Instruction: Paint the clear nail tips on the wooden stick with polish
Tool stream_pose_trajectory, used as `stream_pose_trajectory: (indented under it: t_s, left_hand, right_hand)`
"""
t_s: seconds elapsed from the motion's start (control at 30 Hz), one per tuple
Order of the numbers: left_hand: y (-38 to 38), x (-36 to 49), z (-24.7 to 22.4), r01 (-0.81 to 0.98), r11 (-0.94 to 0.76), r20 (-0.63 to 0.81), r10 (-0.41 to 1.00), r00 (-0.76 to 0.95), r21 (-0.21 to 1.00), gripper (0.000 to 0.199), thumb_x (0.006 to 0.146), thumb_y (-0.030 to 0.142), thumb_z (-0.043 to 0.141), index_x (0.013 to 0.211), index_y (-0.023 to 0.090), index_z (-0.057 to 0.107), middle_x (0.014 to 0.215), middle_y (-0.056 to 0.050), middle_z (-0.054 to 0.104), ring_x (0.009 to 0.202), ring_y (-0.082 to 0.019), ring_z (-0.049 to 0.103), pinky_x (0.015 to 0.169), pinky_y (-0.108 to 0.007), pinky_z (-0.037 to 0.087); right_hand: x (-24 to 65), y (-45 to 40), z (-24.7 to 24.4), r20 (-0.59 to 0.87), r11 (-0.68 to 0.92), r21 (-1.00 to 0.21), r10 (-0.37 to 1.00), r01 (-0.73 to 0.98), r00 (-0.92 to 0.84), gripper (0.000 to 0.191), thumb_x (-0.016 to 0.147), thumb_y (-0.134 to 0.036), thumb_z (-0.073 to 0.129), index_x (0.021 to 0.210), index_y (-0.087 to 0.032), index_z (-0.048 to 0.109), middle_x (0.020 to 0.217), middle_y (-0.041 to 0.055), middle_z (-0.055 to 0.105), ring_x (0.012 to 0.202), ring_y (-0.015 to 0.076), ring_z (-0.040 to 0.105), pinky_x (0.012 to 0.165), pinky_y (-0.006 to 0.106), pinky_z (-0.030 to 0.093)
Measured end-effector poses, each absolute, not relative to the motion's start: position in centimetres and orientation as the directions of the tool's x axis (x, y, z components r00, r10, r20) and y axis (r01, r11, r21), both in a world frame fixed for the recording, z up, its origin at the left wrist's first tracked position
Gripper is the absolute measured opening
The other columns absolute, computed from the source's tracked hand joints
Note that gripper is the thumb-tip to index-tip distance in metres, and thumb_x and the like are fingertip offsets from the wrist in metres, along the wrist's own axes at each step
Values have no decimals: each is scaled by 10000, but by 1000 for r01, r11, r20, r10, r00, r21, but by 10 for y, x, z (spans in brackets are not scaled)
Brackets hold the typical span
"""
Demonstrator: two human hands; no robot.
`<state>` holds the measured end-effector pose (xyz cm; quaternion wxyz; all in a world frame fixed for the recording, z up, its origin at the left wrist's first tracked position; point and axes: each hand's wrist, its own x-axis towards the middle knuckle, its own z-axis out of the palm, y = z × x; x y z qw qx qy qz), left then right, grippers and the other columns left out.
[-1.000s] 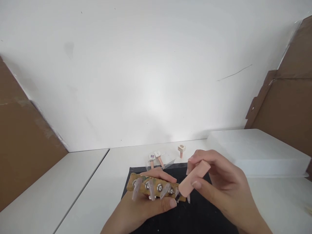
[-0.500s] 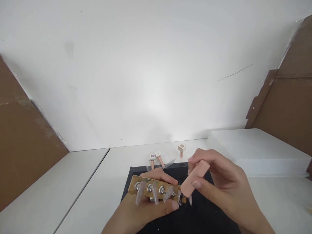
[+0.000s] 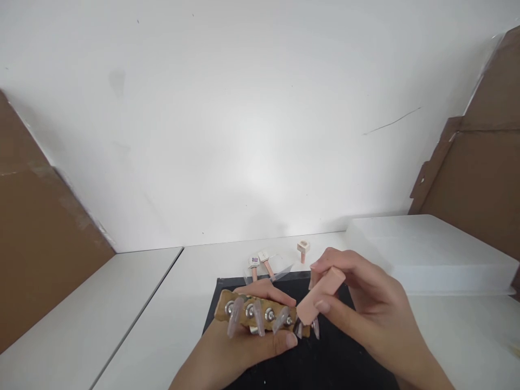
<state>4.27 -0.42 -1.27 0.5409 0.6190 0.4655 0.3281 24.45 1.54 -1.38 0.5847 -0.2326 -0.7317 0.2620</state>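
Head view: left hand [image 3: 239, 346] is grasping the tan bar [image 3: 278, 309] of clear tips [image 3: 234, 319] over the black mat [image 3: 329, 360], while right hand [image 3: 377, 309] is pinching the pink cylinder [image 3: 319, 294], which is slanting across the bar's right end.

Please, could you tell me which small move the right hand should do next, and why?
Perhaps a short, light stroke along the translucent tip below the pink handle. The right hand grips this handle, its lower end close over that tip, while the left hand supports the brown holder, so a gentle movement seems sensible.
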Motion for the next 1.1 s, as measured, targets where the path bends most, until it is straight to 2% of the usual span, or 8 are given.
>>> stream_pose_trajectory:
  t_s: [0.2, 0.33, 0.47, 0.67, 0.73, 0.8, 0.9, 1.1]
  left_hand:
    - [-3, 35, -28, 196, -4, -66, 936, 347, 981, 278, 713, 350, 811, 948, 237, 713, 964, -9, 662, 811, -158, 621, 689, -275, 499]
    - [0, 35, -26, 181, -20, -48, 929, 366, 983, 273, 717, 352, 808, 947, 237, 718, 902, -2, 669, 790, -152, 612, 677, -264, 489]
    - [-2, 37, -18, 184, 37, -102, 928, 358, 982, 282, 714, 352, 809, 953, 249, 700, 876, 12, 656, 797, -156, 612, 700, -274, 501]
    - [-2, 33, -24, 83, 28, -60, 910, 411, 996, 282, 695, 338, 827, 924, 228, 705, 787, 21, 625, 732, -137, 582, 674, -265, 484]
    - [0, 31, -27, 39, 54, -66, 905, 421, 998, 292, 677, 346, 839, 914, 233, 712, 739, 38, 590, 677, -112, 547, 628, -240, 454]
    - [2, 30, -28, 22, 90, -90, 897, 433, 996, 308, 655, 358, 853, 903, 236, 718, 717, 46, 573, 653, -96, 520, 600, -220, 422]
    - [4, 30, -25, -6, 121, -105, 879, 466, 993, 327, 631, 377, 868, 877, 225, 716, 743, 36, 604, 679, -100, 533, 612, -220, 409]
    - [3, 31, -20, -63, 132, -84, 866, 493, 989, 301, 636, 358, 871, 857, 221, 720, 729, 35, 608, 688, -106, 542, 619, -231, 401]
  right_hand:
    - [243, 14, -22, 727, 726, -685, 687, 62, -15, 207, 902, -168, 663, 1028, -326, 620, 660, -60, 727, 595, 152, 619, 551, 257, 486]
    - [246, 13, -18, 745, 750, -662, 658, 3, -113, 171, 905, -214, 671, 1029, -322, 626, 653, -55, 710, 572, 146, 599, 551, 268, 472]
    - [245, 14, -12, 746, 760, -650, 630, -30, -215, 157, 893, -220, 690, 1012, -307, 636, 682, -36, 728, 576, 152, 602, 545, 282, 464]
    - [240, 14, -19, 715, 715, -698, 699, 35, -24, 140, 901, -223, 685, 999, -314, 643, 661, -35, 727, 593, 166, 623, 537, 267, 495]
    - [239, 14, -21, 697, 697, -717, 717, 1, 12, 116, 912, -252, 679, 1002, -316, 641, 679, -36, 728, 596, 157, 631, 599, 269, 528]
    - [240, 12, -21, 694, 693, -719, 720, -50, 13, 89, 913, -316, 679, 997, -315, 650, 702, -29, 709, 637, 158, 640, 644, 269, 541]
    - [241, 10, -20, 704, 695, -708, 709, -125, -39, 120, 893, -398, 688, 979, -317, 668, 735, -14, 673, 646, 152, 617, 569, 235, 518]
    - [240, 10, -20, 695, 689, -718, 715, -100, -70, 121, 891, -393, 689, 985, -319, 675, 746, -3, 652, 622, 157, 579, 522, 243, 480]
